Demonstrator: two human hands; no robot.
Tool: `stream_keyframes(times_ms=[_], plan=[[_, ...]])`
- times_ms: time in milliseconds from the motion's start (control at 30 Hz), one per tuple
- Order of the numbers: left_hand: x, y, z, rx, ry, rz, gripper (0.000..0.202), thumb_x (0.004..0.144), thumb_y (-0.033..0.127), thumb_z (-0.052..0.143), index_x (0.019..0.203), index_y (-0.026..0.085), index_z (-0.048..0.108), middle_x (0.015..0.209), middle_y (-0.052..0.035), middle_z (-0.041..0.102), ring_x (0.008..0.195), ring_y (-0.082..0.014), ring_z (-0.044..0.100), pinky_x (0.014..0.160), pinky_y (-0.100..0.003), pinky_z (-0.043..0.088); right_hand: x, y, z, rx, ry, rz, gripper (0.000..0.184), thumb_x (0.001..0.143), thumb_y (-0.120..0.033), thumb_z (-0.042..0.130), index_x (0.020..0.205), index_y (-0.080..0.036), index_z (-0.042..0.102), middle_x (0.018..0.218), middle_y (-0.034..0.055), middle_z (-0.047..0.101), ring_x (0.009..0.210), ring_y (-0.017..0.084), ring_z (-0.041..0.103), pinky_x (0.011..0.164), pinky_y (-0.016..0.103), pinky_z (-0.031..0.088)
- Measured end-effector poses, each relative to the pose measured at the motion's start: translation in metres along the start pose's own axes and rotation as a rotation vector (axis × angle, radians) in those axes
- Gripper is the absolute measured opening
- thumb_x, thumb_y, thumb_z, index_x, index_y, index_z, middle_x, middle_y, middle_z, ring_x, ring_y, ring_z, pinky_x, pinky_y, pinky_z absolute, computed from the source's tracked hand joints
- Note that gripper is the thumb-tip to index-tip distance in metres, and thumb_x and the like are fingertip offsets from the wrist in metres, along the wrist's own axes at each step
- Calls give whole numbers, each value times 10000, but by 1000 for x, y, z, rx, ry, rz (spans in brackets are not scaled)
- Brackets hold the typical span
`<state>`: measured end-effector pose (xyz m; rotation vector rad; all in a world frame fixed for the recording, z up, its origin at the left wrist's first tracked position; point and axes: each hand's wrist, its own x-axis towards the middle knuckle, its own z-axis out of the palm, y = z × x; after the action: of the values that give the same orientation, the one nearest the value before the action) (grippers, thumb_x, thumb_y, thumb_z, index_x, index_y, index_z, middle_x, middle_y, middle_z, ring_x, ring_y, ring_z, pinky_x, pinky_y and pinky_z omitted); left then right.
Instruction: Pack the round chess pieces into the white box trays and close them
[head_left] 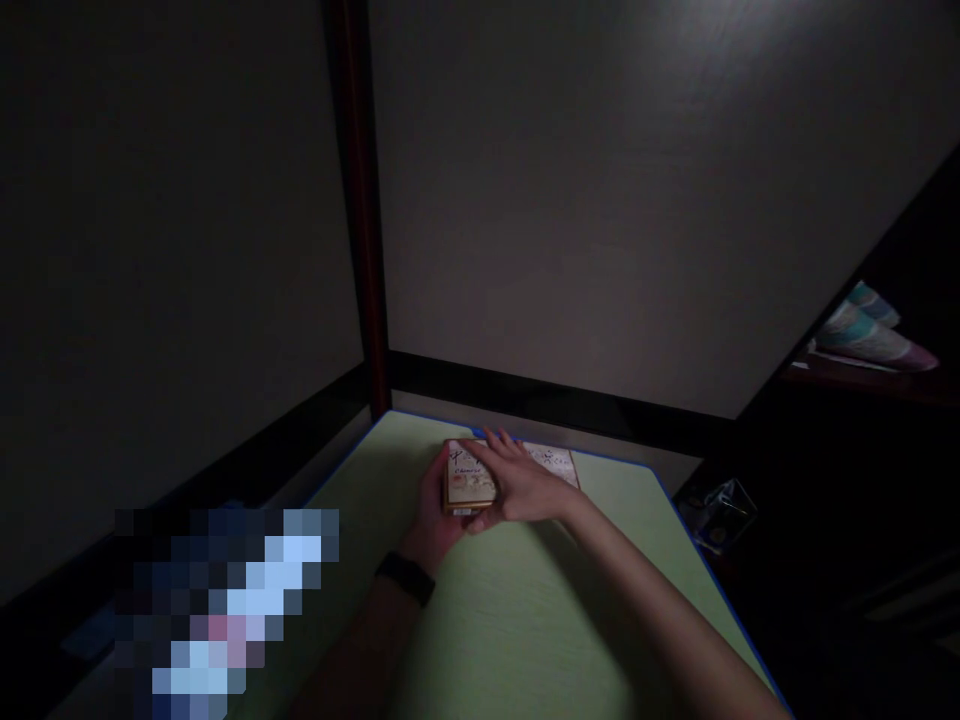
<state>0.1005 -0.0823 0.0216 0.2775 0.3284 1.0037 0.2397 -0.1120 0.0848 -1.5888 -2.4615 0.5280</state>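
A flat cardboard box (466, 488) with dark brush-style lettering, including the word "Chinese", lies near the far edge of the green table (517, 610). My left hand (435, 510) grips the box's left end, a dark band on its wrist. Across the top reaches my right hand (529, 482), its thumb at the near edge and its fingers over the far side. Both hands are closed on the box. The right hand covers the middle of the lid, and the underside is hidden.
Pale wall panels (562, 220) and a dark red post (360, 200) stand right behind the table. To the right, a clear plastic-looking package (724, 515) sits low beside the table edge. Striped fabric items (870, 335) rest on a dark shelf. A pixelated patch covers the lower left.
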Motion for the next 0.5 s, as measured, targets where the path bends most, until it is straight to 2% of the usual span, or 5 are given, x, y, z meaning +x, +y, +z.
stream_keyframes(times_ms=[67, 133, 233, 367, 500], plan=[[-2, -1, 5, -13, -15, -17, 392, 965, 427, 481, 1049, 114, 701, 988, -115, 756, 1073, -292, 688, 997, -434, 515, 4, 4, -3, 0, -1, -31, 1220, 594, -607, 843, 1590, -239, 242, 1625, 234, 216, 1483, 460, 178, 1148, 648, 180], [-2, -2, 6, -30, -34, -27, 446, 961, 490, 481, 1062, 112, 694, 1060, -131, 746, 1128, -307, 665, 1023, -447, 501, 4, 7, -2, 6, 63, -92, 1176, 594, -586, 850, 1570, -224, 303, 1556, 226, 347, 1415, 424, 326, 1131, 594, 260], [-2, -3, 0, -50, -70, -11, 572, 931, 594, 491, 1178, 107, 664, 1204, -148, 705, 1214, -326, 614, 1057, -459, 480, 2, 11, -1, 28, 161, -147, 1126, 593, -578, 853, 1543, -218, 367, 1458, 203, 452, 1315, 384, 432, 1096, 547, 330], [1, -4, -9, -67, -73, -12, 630, 906, 607, 527, 1286, 112, 612, 1259, -161, 683, 1265, -348, 576, 1078, -489, 459, 0, 14, -3, 85, 218, -165, 1143, 583, -591, 857, 1547, -234, 357, 1510, 199, 392, 1367, 390, 373, 1120, 560, 297], [0, -3, -5, -101, -70, -18, 574, 950, 555, 453, 1282, 114, 610, 1258, -160, 684, 1283, -355, 560, 1091, -507, 442, -2, 19, -8, 190, 255, -183, 1149, 594, -619, 845, 1554, -234, 345, 1581, 194, 305, 1440, 391, 282, 1157, 565, 246]])
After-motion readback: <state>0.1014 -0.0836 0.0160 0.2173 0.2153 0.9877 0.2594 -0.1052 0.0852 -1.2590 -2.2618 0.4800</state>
